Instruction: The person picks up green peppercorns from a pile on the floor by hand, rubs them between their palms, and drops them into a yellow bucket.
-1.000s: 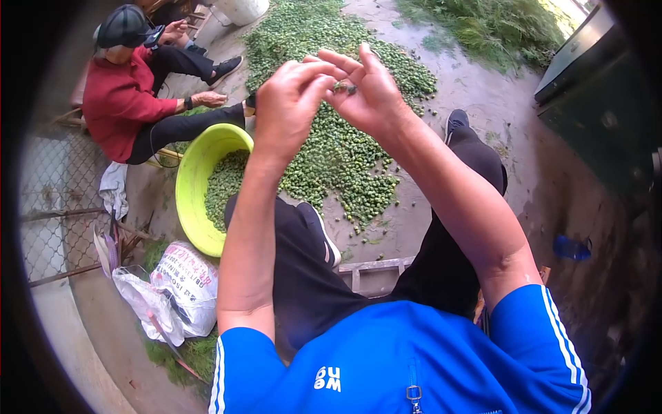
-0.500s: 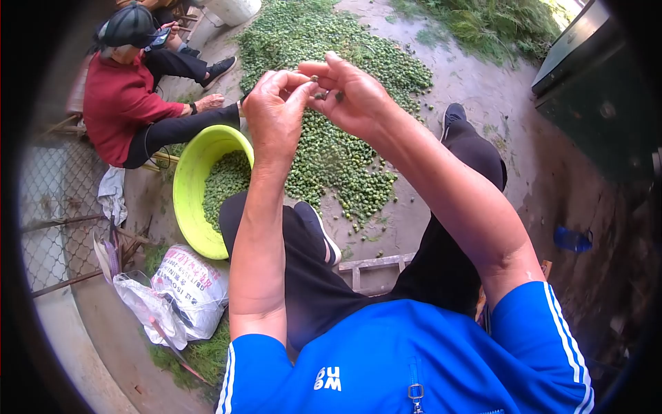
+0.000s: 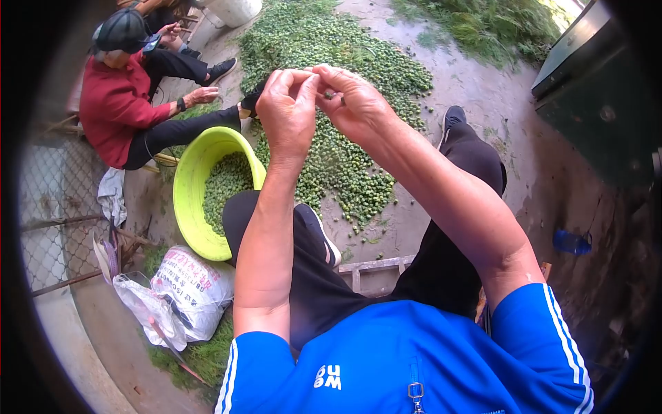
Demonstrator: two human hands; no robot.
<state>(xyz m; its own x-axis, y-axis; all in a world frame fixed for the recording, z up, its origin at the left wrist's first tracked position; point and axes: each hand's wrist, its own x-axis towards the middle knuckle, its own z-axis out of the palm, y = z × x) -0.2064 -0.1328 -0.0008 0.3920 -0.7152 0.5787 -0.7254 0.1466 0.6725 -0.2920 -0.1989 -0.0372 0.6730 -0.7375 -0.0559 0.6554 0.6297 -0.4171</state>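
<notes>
My left hand [image 3: 288,110] is raised over the pile of small green fruits [image 3: 345,162], its thumb and forefinger pinched together. What lies in that pinch is hidden. Touching it at the fingertips, my right hand [image 3: 355,103] has curled fingers around a few small green fruits [image 3: 329,95] in its palm. Below and left of my hands, a yellow-green tub [image 3: 189,200] leans beside my knee, with many green fruits [image 3: 227,183] inside.
A person in a red top [image 3: 117,96] sits at the upper left, another partly visible behind. White sacks [image 3: 196,283] lie lower left. Leafy green stems [image 3: 483,27] are at the top right, near a dark cabinet [image 3: 593,103]. A blue bottle [image 3: 571,241] lies at the right.
My hands have come closer together, my left hand shifting slightly right. The person in red has raised a hand and lifted it away from the leg.
</notes>
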